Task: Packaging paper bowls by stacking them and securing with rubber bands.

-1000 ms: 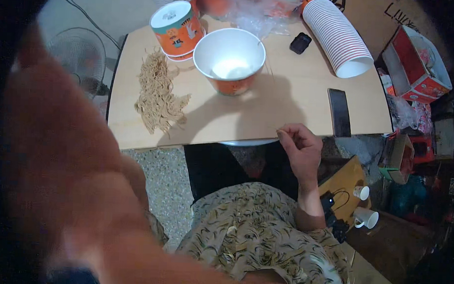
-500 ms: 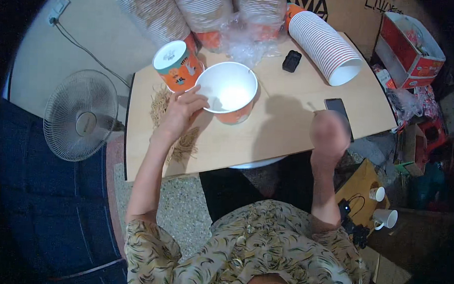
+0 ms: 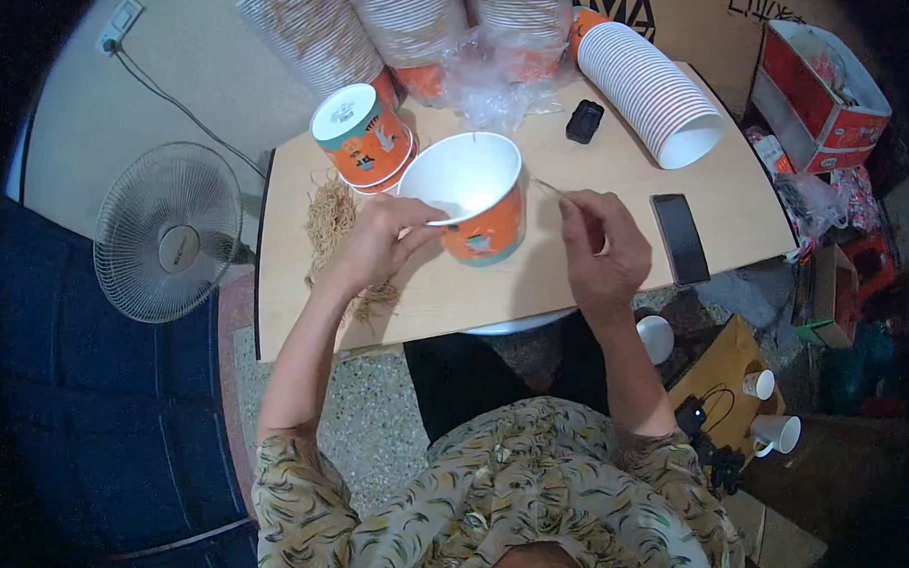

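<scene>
A white-lined paper tub (image 3: 483, 240), orange and teal outside, stands slightly tilted near the middle of the table. My left hand (image 3: 381, 236) pinches its rim at the near left side. Just to the right of the tub, my right hand (image 3: 608, 244) is closed, with a thin tan strand (image 3: 548, 186) sticking out from its fingertips toward the tub. Beside my left hand lies a pile of tan strands (image 3: 329, 220), partly covered by that hand and forearm. Upside-down printed tubs (image 3: 369, 146), one over another, sit behind the pile.
Tall stacks of paper tubs (image 3: 413, 27) and crumpled clear plastic (image 3: 486, 85) line the back. A stack of cups (image 3: 646, 95) lies on its side, near a small black object (image 3: 583, 121). A phone (image 3: 679, 239) rests at right; a fan (image 3: 171, 234) stands left.
My right hand has swung left from beside the phone to near the tub, and the strand now shows clearly. The tub has shifted slightly nearer and right, its outer side showing more.
</scene>
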{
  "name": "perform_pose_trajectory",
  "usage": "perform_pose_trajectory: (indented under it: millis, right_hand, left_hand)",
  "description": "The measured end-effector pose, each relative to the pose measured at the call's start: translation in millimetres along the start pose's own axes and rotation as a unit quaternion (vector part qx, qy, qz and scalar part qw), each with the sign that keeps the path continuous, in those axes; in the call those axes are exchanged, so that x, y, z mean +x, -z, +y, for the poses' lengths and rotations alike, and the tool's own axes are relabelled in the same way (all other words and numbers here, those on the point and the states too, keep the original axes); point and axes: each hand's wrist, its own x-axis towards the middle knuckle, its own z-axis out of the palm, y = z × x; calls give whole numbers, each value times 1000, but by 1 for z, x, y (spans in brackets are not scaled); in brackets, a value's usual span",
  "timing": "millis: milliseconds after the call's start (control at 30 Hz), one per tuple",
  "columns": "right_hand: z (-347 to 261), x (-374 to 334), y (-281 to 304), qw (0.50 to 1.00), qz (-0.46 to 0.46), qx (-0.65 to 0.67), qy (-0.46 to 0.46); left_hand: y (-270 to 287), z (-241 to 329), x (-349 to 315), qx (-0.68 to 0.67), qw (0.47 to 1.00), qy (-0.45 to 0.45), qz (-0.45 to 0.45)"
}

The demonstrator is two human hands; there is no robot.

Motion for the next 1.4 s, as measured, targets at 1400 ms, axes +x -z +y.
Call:
perform_pose_trajectory:
  millis: [1400]
  right_hand:
    - [20, -31, -46, 990, -106, -59, 68]
  left_hand:
    - [-12, 40, 34, -142, 983, 113, 5]
